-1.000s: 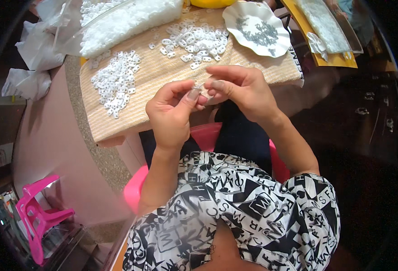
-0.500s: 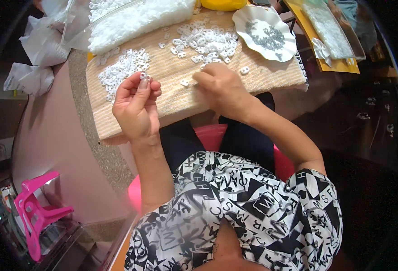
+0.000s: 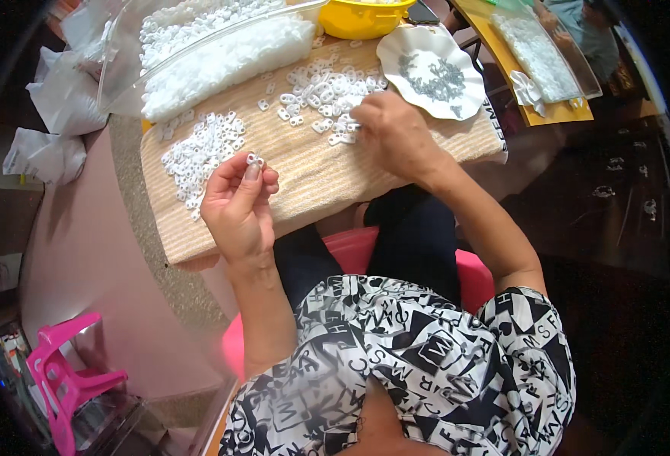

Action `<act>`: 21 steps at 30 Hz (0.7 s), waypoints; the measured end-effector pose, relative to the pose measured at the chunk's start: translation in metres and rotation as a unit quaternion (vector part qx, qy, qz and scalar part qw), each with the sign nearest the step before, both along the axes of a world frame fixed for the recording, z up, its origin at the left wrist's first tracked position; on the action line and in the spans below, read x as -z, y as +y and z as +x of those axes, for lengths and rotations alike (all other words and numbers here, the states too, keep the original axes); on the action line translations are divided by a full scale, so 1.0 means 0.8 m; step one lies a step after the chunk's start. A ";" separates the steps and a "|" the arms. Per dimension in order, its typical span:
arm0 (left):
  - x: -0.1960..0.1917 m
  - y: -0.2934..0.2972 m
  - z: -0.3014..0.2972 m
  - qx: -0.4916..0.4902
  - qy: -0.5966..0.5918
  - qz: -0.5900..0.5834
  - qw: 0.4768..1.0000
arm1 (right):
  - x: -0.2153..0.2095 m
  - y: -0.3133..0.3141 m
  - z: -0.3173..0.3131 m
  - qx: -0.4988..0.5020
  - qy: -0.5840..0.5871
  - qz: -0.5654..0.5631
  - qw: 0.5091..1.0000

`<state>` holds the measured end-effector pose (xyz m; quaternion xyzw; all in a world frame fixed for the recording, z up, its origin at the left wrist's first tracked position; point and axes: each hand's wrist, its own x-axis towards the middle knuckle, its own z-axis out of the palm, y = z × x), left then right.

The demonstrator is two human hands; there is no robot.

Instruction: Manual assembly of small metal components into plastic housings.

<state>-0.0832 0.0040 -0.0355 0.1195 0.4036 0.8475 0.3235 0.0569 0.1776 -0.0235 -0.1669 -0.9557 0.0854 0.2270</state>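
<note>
My left hand is raised over the near left of the cloth-covered table, thumb and fingertips pinching a small white plastic piece with two holes. Behind it lies a heap of similar white pieces. My right hand is at the near right edge of a second, looser heap. Its fingers are bent together, and what lies between them is hidden. Beyond that hand stands a white wavy-rimmed plate with small grey pieces on it.
A clear plastic box full of white pieces is at the far left, beside a yellow bowl. White bags hang left of the table. A pink stool stands lower left. A co-worker's hand shows upper right by a yellow board.
My right hand has moved right, to the edge of the looser heap. A single piece that lay left of it is no longer seen. My left hand keeps its pinch; the whole view has shifted.
</note>
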 end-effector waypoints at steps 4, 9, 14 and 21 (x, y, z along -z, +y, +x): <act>-0.001 0.002 0.003 0.015 0.005 -0.003 1.000 | -0.005 0.037 -0.028 0.042 0.009 -0.001 0.999; -0.006 0.002 0.009 0.029 0.003 -0.018 0.999 | -0.005 0.045 -0.067 0.008 -0.091 -0.006 0.996; -0.009 0.004 0.014 0.035 -0.007 -0.013 0.999 | -0.002 0.046 -0.068 0.014 -0.090 -0.002 0.996; -0.016 0.004 0.029 0.066 0.011 -0.019 0.998 | -0.041 0.018 -0.016 -0.080 0.102 -0.684 0.718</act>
